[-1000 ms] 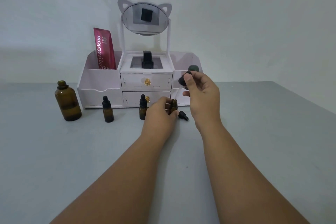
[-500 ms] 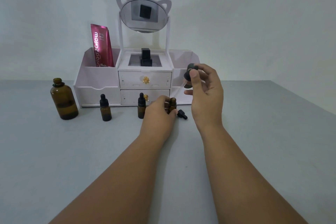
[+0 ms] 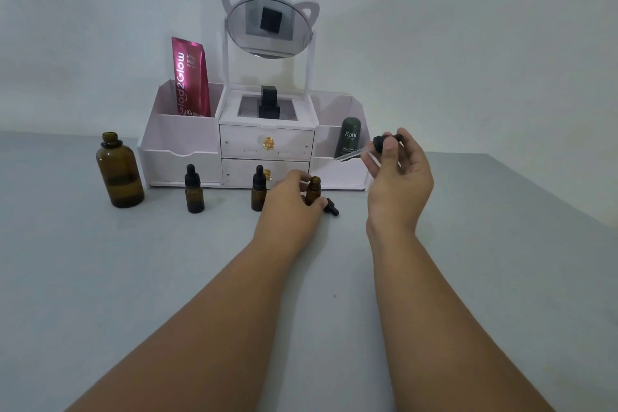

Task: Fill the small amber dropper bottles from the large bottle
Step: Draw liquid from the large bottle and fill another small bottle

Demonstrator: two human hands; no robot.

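The large amber bottle [image 3: 119, 171] stands uncapped at the left of the grey table. Two small capped amber dropper bottles [image 3: 194, 190] [image 3: 258, 189] stand in front of the white organizer. My left hand [image 3: 290, 203] grips a third small amber bottle [image 3: 313, 190], which is open at the top. A loose black dropper cap [image 3: 331, 206] lies just right of it. My right hand [image 3: 397, 177] holds a dropper [image 3: 368, 150] by its black bulb, the glass tube pointing left and slightly down, up and to the right of the open bottle.
A white organizer [image 3: 180, 144] with two drawers and a cat-ear mirror [image 3: 269, 27] stands at the back against the wall. It holds a pink tube [image 3: 190, 77], a black bottle [image 3: 269, 104] and a dark green Kahf container [image 3: 349, 137]. The table edge runs along the right.
My right hand moved right and lifted the dropper away from the open bottle, tilting the tube to nearly level. The left hand kept its hold. The green container came into view.
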